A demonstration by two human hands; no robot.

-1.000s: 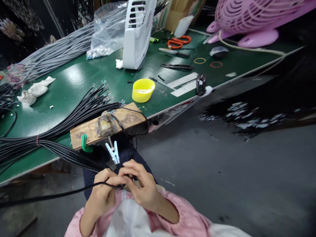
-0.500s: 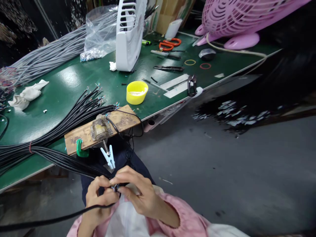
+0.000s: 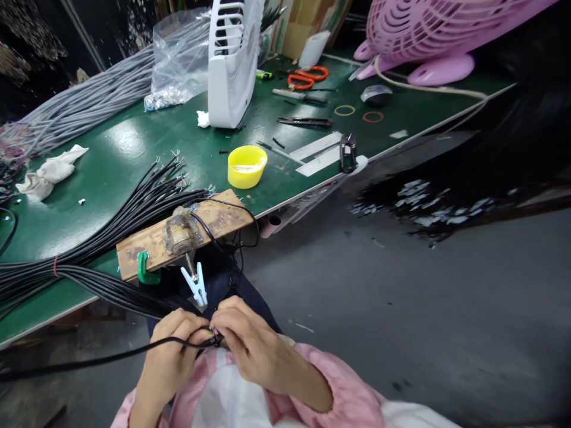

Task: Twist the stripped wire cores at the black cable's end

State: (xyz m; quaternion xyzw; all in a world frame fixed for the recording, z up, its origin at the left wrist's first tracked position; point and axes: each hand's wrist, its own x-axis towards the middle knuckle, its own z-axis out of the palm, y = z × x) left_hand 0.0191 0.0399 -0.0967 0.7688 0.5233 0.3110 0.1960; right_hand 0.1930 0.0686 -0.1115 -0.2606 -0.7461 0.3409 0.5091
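Both hands low in front of the lap, just below the worktop (image 3: 134, 142) edge. Left hand (image 3: 172, 351) closed around a single black cable (image 3: 89, 361) that trails off to the left; fingertips pinch it near its end. Right hand (image 3: 243, 339) closed too, fingertips meeting the left hand's at the cable end (image 3: 215, 340), where small stripped wire tips show; too small to tell more. Just above the hands: pale blue clothespin (image 3: 196, 285) hanging from a metal fixture (image 3: 181, 233) mounted on a wooden board (image 3: 223, 215), board held to the worktop edge with a green clamp (image 3: 145, 270). Big bundle of black cables (image 3: 111, 232) fans across the green worktop, tied with a red band at left, part of it drooping over the edge toward the left hand. Farther back: yellow bowl (image 3: 247, 166), white fan housing (image 3: 232, 65), orange scissors (image 3: 306, 77), grey cable bundle (image 3: 89, 101), white rag (image 3: 47, 172), pink fan (image 3: 428, 30).
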